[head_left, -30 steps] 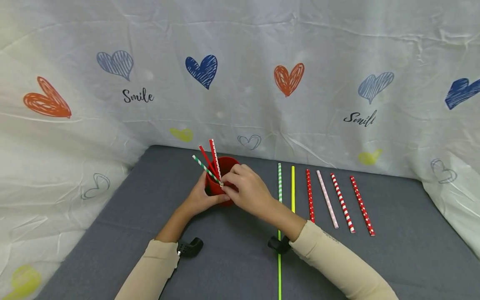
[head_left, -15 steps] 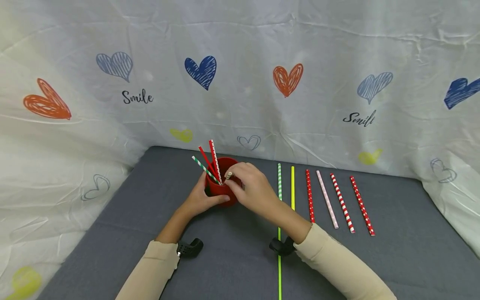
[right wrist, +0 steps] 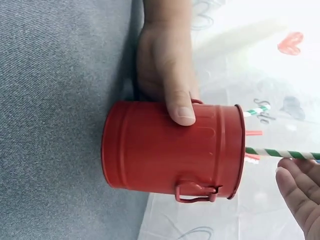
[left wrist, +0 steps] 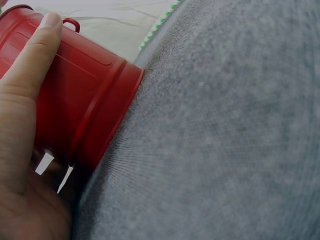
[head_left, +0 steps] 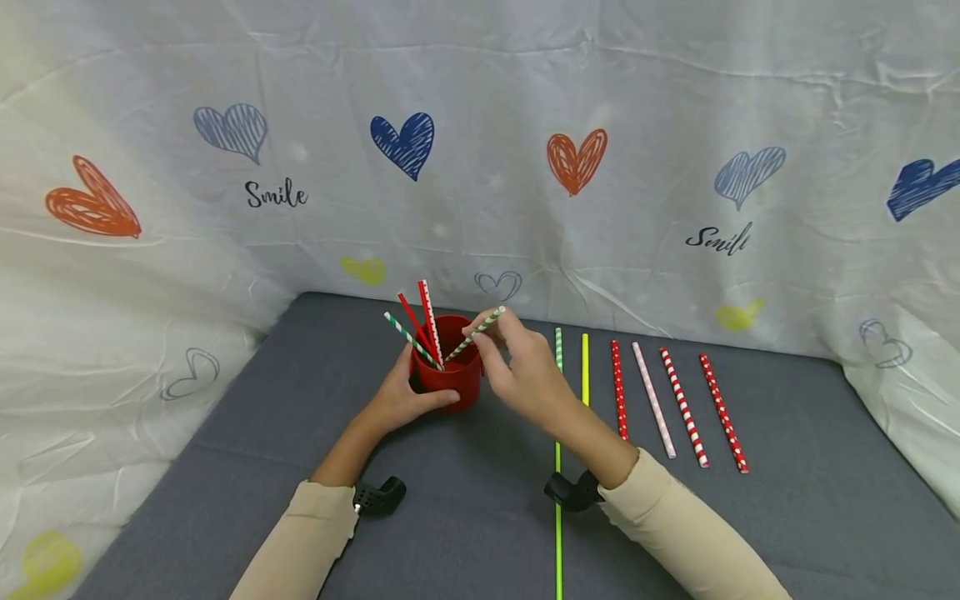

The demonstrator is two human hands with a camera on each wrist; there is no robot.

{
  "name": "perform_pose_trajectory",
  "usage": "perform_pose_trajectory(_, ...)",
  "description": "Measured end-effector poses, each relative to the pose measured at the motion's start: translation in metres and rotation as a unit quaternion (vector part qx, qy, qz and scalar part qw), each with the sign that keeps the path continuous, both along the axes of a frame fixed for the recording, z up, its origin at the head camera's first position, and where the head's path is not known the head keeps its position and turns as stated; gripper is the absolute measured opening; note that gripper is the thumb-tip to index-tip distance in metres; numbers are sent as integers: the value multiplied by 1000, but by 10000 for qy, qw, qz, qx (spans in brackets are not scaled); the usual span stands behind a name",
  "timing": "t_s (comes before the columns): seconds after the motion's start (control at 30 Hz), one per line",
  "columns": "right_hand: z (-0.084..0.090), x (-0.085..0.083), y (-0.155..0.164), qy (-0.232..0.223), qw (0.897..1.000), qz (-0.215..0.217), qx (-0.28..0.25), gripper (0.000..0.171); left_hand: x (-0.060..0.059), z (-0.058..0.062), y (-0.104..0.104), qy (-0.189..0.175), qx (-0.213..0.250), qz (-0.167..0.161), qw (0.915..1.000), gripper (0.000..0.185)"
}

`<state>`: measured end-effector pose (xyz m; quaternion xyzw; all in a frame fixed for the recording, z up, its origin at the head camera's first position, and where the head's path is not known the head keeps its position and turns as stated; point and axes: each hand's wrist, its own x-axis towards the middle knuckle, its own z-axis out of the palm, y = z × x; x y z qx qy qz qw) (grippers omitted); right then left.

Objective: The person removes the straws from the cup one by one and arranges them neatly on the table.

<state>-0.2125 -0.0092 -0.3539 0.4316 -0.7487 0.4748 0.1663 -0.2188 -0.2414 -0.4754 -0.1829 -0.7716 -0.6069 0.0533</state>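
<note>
Grey felt table top (head_left: 825, 533), white wrinkled backdrop sheet (head_left: 675, 83) with coloured hearts and "Smile" behind and beside.

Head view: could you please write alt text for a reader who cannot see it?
A left hand grips a red bucket of straws while the right hand pinches a green striped straw leaning in it. Six more straws lie on the grey table.

Our left hand (head_left: 401, 402) curls with the thumb pressed forward; our right hand (head_left: 525, 375) is raised, fingertips pinched together, both forearms angled inward
</note>
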Motion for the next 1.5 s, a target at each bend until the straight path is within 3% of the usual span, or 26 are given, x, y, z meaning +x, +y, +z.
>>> perform_pose_trajectory(0.47,7,-8,12,-433,9939,49,-1009,13,0,1,1,12,126,10,9999,96)
perform_pose_trajectory(0.67,9,-10,18,-770,9835,336,-1600,13,1,0,0,90,202,-72,9997,96)
perform_pose_trajectory(0.93,8,-10,26,-1402,9683,559,-1991,11,2,2,0,47,175,-67,9998,95)
perform_pose_trajectory(1.2,9,-7,33,-1947,9600,534,-1939,18,0,1,1,-25,143,7,9999,94)
perform_pose_trajectory(1.5,4,-1,41,-2577,9579,251,-1242,31,0,-1,0,111,283,-173,9994,96)
